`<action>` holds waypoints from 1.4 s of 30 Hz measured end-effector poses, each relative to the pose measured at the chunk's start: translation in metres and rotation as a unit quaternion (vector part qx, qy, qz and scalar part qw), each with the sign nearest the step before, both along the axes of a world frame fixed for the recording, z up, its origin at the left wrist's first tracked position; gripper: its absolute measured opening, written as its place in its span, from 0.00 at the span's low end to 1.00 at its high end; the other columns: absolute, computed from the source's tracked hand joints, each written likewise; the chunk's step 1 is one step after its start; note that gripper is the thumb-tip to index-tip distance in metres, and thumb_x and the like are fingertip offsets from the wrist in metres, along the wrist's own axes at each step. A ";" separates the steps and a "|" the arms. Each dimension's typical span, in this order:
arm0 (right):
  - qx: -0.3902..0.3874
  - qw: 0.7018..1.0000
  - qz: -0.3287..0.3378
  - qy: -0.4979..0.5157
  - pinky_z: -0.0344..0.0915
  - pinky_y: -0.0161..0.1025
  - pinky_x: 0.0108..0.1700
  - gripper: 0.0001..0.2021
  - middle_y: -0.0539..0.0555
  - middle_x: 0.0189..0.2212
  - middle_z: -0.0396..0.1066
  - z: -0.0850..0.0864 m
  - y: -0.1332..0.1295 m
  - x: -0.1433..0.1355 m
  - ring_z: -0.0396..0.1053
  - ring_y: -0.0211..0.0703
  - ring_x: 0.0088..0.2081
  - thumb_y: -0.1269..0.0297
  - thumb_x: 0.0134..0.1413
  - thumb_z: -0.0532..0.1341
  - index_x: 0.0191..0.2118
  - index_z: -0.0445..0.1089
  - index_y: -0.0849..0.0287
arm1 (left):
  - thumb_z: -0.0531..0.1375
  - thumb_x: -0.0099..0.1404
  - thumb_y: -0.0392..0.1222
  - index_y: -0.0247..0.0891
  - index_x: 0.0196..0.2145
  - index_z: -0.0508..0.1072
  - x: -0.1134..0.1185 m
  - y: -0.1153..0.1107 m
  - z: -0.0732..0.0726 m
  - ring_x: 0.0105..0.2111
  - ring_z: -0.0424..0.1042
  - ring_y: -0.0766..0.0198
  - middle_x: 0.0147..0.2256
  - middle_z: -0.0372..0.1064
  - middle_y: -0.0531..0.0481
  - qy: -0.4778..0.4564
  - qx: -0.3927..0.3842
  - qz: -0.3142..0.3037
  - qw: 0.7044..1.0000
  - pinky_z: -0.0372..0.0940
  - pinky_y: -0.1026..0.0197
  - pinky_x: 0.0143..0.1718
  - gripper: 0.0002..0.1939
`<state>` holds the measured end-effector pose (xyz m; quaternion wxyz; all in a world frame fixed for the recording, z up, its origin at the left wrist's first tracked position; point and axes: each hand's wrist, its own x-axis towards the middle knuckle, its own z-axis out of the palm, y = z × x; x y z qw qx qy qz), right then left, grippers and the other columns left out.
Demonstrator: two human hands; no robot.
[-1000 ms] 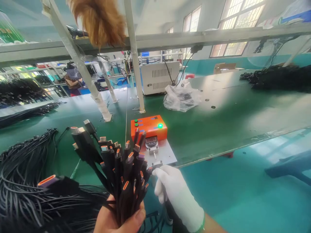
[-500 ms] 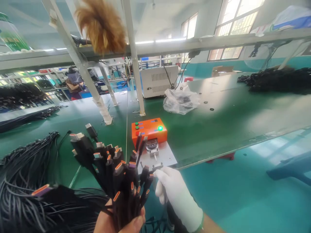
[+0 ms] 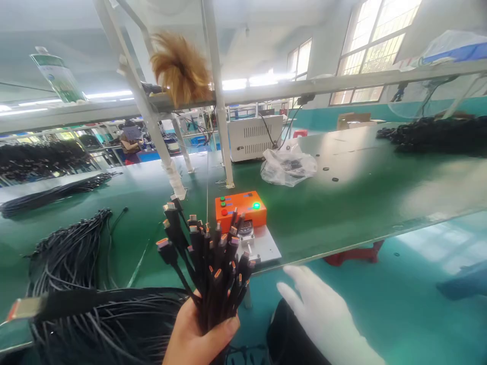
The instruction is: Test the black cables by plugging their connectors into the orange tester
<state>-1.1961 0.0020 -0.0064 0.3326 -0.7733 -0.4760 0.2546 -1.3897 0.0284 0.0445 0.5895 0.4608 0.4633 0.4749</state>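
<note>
My bare left hand point(image 3: 200, 329) is wrapped around a bundle of black USB cables point(image 3: 216, 284), whose metal plugs with orange inserts fan upward. Past the table's front edge, my right hand point(image 3: 323, 309) in a white glove has its thumb apart from the fingers, with nothing visible in it. Behind the bundle sits an orange test box point(image 3: 240, 205) with a lit green light and small buttons. In front of this box is a metal plate point(image 3: 268, 246) carrying a round gauge, partly covered by the plugs. One larger plug point(image 3: 28, 307) lies close to the camera at lower left.
Long black cables point(image 3: 72, 253) are piled on the green table point(image 3: 342, 203) at left. A clear plastic bag point(image 3: 287, 170) lies before a white metal cabinet point(image 3: 254, 137). Shelf posts point(image 3: 222, 126) rise from the table. More black cables point(image 3: 445, 134) lie far right. A person point(image 3: 130, 144) is in the background.
My right hand has drawn back from the plugs, moved right and down, and its fingers have opened. The bundle in my left hand sits farther right and more upright. The view has shifted.
</note>
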 end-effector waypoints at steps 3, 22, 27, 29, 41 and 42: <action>0.095 0.988 0.054 0.106 0.64 0.48 0.51 0.16 0.57 0.45 0.73 0.024 -0.004 -0.013 0.69 0.53 0.47 0.54 0.54 0.54 0.45 0.70 0.54 | 0.70 0.42 0.38 0.38 0.23 0.78 0.004 -0.002 0.003 0.26 0.69 0.59 0.21 0.72 0.53 -0.001 0.010 0.003 1.000 0.65 0.58 0.35 0.08; 0.076 0.907 -0.262 0.320 0.65 0.40 0.46 0.17 0.56 0.42 0.69 -0.048 -0.045 0.015 0.68 0.47 0.44 0.48 0.56 0.54 0.42 0.65 0.56 | 0.71 0.47 0.39 0.36 0.28 0.77 -0.007 0.009 -0.003 0.27 0.69 0.63 0.25 0.73 0.52 0.018 -0.005 -0.019 1.000 0.66 0.66 0.30 0.10; -0.087 0.714 -0.258 0.645 0.67 0.45 0.45 0.27 0.65 0.44 0.73 -0.069 -0.058 -0.016 0.72 0.52 0.43 0.44 0.48 0.61 0.43 0.69 0.64 | 0.72 0.46 0.42 0.39 0.29 0.77 -0.012 0.012 -0.008 0.28 0.70 0.63 0.26 0.74 0.52 0.031 -0.003 -0.022 0.999 0.67 0.67 0.29 0.12; -0.046 0.689 -0.208 0.693 0.67 0.42 0.43 0.22 0.61 0.37 0.76 -0.060 -0.051 -0.029 0.74 0.47 0.37 0.49 0.45 0.66 0.39 0.70 0.64 | 0.72 0.46 0.42 0.39 0.29 0.77 -0.012 0.012 -0.009 0.28 0.70 0.63 0.26 0.74 0.53 0.031 -0.002 -0.021 0.999 0.67 0.68 0.29 0.12; 0.014 0.891 0.080 0.447 0.59 0.36 0.23 0.11 0.49 0.11 0.66 0.019 0.027 -0.034 0.61 0.36 0.14 0.60 0.52 0.55 0.24 0.63 0.60 | 0.73 0.44 0.41 0.38 0.30 0.79 -0.008 0.015 -0.017 0.29 0.71 0.61 0.26 0.76 0.52 0.044 -0.021 -0.023 0.999 0.66 0.63 0.33 0.13; 0.009 0.891 0.086 0.445 0.59 0.36 0.23 0.11 0.48 0.10 0.65 0.019 0.030 -0.035 0.60 0.35 0.14 0.60 0.52 0.55 0.23 0.63 0.60 | 0.72 0.45 0.41 0.38 0.30 0.79 -0.008 0.015 -0.017 0.29 0.71 0.61 0.26 0.76 0.52 0.043 -0.021 -0.025 0.999 0.66 0.63 0.33 0.13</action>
